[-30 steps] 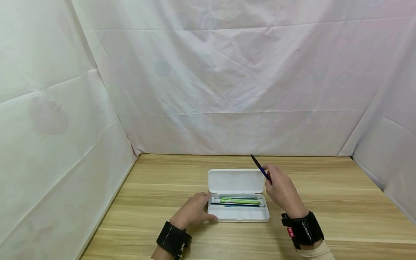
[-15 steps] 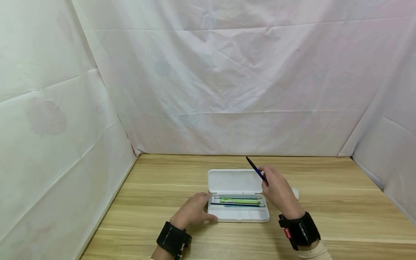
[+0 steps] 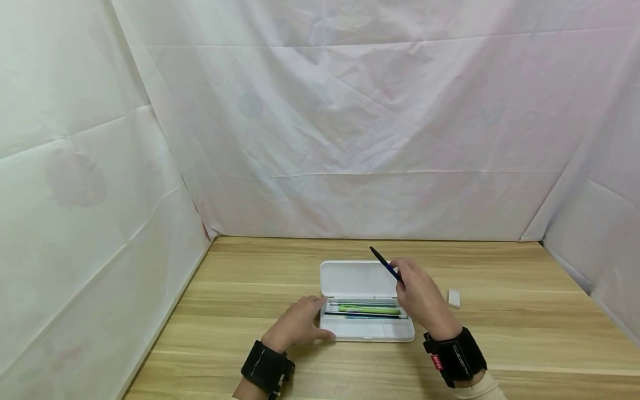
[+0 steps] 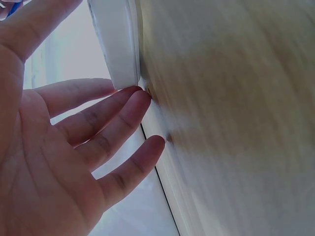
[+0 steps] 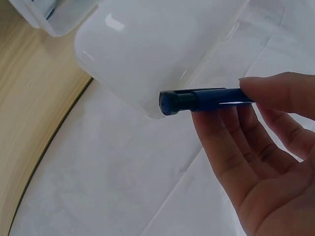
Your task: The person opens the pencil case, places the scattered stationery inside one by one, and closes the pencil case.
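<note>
A white pencil case (image 3: 362,336) lies open on the table, its lid (image 3: 355,279) tipped back. In it are a bright green pen (image 3: 370,309), a dark pencil (image 3: 362,315) and other thin writing tools. My left hand (image 3: 295,325) rests at the case's left end, thumb by the front corner and fingers by the rear one; in the left wrist view its fingers (image 4: 120,118) are nearly straight and touch the case (image 4: 115,44). My right hand (image 3: 422,297) pinches a blue pen (image 5: 211,100) between thumb and fingers, tilted above the lid's right part.
A small white block (image 3: 454,298), which looks like an eraser, lies on the wooden table (image 3: 525,316) right of my right hand. White cloth (image 3: 350,139) hangs behind the table and along both sides.
My right hand has moved left with the pen, from beside the lid to over its right part. The white block has come into view behind it. My left hand has stayed put.
</note>
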Demonstrator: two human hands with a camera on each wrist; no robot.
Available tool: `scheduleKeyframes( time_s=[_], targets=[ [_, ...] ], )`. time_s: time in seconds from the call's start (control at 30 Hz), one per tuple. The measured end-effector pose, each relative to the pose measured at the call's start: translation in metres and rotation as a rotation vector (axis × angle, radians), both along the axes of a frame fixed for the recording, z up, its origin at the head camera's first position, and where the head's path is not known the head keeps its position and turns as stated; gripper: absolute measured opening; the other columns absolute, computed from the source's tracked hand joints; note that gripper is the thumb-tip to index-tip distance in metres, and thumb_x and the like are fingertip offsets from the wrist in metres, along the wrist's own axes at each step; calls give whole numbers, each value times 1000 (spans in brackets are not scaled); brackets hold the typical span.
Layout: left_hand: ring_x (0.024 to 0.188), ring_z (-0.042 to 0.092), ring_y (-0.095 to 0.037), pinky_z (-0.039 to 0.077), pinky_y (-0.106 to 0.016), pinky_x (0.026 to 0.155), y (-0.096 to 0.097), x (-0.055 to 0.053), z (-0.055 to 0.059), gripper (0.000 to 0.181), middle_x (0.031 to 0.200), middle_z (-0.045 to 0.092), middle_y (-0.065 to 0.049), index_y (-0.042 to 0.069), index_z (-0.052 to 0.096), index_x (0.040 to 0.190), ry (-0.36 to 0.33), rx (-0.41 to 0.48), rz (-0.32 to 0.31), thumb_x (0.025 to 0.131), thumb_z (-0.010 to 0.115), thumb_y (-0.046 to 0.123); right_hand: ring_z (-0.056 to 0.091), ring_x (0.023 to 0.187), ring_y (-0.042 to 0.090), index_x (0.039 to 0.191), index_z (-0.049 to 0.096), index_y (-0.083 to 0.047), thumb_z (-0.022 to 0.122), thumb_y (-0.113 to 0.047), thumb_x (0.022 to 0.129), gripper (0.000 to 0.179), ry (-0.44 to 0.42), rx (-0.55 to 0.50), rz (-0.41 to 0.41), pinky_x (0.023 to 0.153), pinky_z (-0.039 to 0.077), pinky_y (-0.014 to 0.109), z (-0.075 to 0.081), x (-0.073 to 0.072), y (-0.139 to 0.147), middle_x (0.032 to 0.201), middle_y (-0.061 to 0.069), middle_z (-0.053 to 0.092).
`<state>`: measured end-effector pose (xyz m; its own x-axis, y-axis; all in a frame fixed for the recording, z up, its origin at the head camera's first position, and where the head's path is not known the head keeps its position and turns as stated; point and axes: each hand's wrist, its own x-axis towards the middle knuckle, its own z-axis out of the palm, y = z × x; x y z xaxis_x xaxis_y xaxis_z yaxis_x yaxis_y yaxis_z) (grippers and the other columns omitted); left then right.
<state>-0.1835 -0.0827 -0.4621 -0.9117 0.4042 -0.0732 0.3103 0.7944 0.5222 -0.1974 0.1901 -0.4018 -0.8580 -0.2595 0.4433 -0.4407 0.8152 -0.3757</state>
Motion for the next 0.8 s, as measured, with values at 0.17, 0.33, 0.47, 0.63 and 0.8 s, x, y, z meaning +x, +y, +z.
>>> scheduleKeyframes(
  time_s=[0.17, 0.33, 0.47, 0.63, 0.8],
  targets=[
    [131, 50, -31, 43, -47, 110, 0, 0, -1, 88, 142, 54, -14, 4, 49, 145, 3, -1, -2, 75, 85, 43, 62, 82, 22, 114, 60, 2, 64, 14, 82, 35, -18, 22, 3, 69, 59, 37, -3, 0, -5, 106, 19, 63],
    [131, 50, -30, 43, -47, 110, 1, -1, -2, 88, 142, 54, -14, 5, 49, 145, 4, -5, -4, 75, 85, 44, 58, 76, 18, 114, 61, 1, 65, 15, 80, 37, -28, 38, 2, 63, 55, 32, -3, 0, -7, 96, 13, 62],
    [131, 50, -31, 44, -47, 110, 1, -1, 0, 88, 141, 55, -14, 4, 49, 145, 3, -4, -3, 75, 85, 44, 59, 77, 18, 113, 62, 1, 66, 16, 78, 38, -9, 44, 9, 64, 55, 32, -4, 0, -9, 93, 11, 61],
    [131, 50, -31, 44, -47, 109, 2, 0, 2, 87, 141, 55, -14, 3, 50, 144, 2, -5, -2, 75, 85, 43, 63, 83, 21, 112, 63, 2, 67, 17, 78, 38, -13, 38, 15, 69, 59, 36, -6, 2, -12, 100, 15, 64],
    [130, 51, -31, 44, -47, 109, 3, 0, 2, 86, 140, 55, -13, 4, 50, 144, 2, -8, -3, 75, 85, 43, 63, 81, 21, 109, 63, 2, 67, 18, 76, 37, 32, 53, 32, 66, 58, 34, -9, 1, -14, 99, 15, 64]
  ],
)
